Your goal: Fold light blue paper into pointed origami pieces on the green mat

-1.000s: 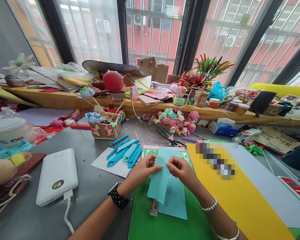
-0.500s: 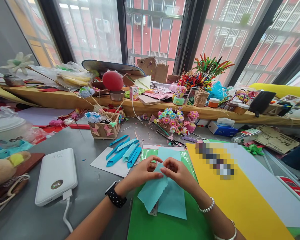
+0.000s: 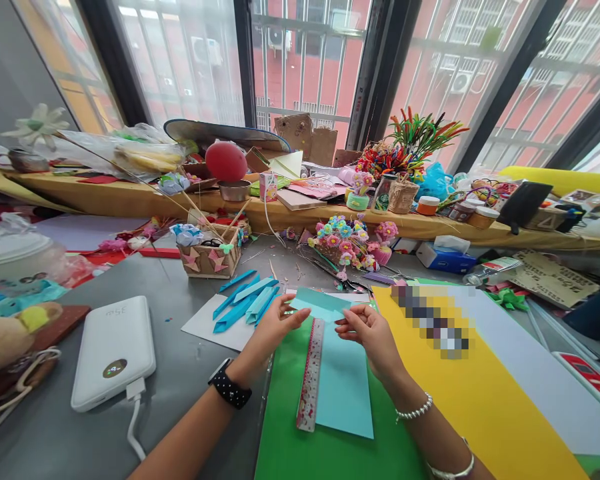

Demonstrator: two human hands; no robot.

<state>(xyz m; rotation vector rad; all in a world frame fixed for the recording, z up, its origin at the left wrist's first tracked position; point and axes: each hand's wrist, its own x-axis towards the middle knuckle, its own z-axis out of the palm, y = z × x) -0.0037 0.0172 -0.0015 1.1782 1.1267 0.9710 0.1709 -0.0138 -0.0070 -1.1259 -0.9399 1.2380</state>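
A light blue strip of paper (image 3: 323,303) is stretched sideways between my two hands, above the green sheet. My left hand (image 3: 279,321) pinches its left end, and the right end is between the thumb and fingers of my right hand (image 3: 367,333). Below it lies a larger light blue sheet of paper (image 3: 345,387). Along that sheet's left edge runs a clear ruler with a printed pattern (image 3: 310,380). Both rest on the green sheet (image 3: 280,433). Left of my hands, several folded blue paper pieces (image 3: 250,300) lie on white paper (image 3: 195,325).
A white power bank (image 3: 113,353) with a cable lies on the grey table at left. Yellow paper (image 3: 460,400) is at right. Behind stand a cardboard box (image 3: 210,260) with sticks and a bunch of small flowers (image 3: 343,243). A cluttered ledge (image 3: 305,217) runs below the windows.
The strip, earlier hanging bunched from both hands over the ruler, is now spread sideways and held farther up. My hands have moved apart, and the ruler is uncovered.
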